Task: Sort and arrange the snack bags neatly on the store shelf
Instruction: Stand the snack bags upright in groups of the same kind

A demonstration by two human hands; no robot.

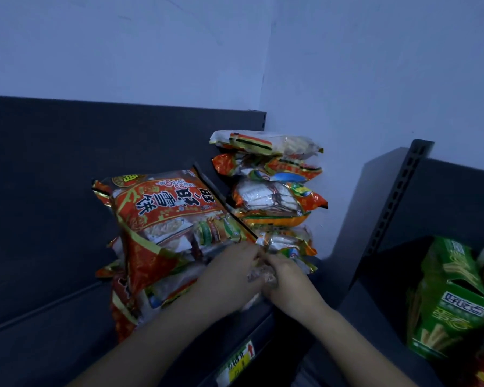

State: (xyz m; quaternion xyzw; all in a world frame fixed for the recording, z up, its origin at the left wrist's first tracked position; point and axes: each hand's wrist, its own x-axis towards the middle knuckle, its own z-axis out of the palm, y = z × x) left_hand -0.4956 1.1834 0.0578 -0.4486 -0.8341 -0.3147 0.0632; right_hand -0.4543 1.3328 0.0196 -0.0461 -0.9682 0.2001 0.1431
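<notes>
**Two hands meet at the stack's foot**

Left hand (229, 272) and right hand (288, 283) both have their grip clamped on a crinkled clear bag (263, 276) at the foot of the tall stack (274, 196). The big red bag (165, 213) leans just left of it. Best to ease the bag out flat, because that stack looks wobbly.

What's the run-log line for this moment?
hands: left hand and right hand grip one snack bag at shelf front | left stack: top bag tilted | right stack: against wall

hands (229, 272): 2 | snack bags (268, 196) in wall stack: 5 | green box (453, 300): 1 | price tag (236, 361): 1
</notes>
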